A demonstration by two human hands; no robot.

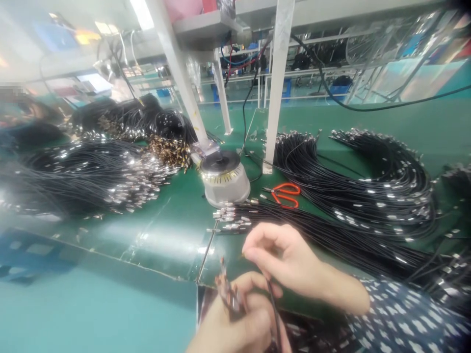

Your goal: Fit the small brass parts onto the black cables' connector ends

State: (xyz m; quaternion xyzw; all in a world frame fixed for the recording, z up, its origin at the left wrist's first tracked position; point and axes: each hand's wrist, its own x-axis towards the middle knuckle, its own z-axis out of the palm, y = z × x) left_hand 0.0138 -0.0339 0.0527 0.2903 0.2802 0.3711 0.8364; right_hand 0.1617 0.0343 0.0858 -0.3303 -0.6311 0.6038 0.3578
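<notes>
At the bottom centre, my left hand (245, 314) is closed around a bunch of small metal pieces (227, 290), coppery and silvery, their tips sticking up past the thumb. Just above it, my right hand (289, 255) pinches thumb and forefinger together, with a tiny yellowish tip showing at the fingertips. A black cable (274, 309) rises past the left fingers to the right hand; its upper end is mostly hidden by the fingers. Behind the hands lies a bundle of black cables (294, 223) with silvery connector ends pointing left.
A round white device with a black top (226, 181) stands mid-table, with orange-handled pliers (285, 193) beside it. Large coils of cable lie left (91, 171) and right (386, 191). White shelf legs (275, 88) rise from the green tabletop (158, 240), whose front edge runs lower left.
</notes>
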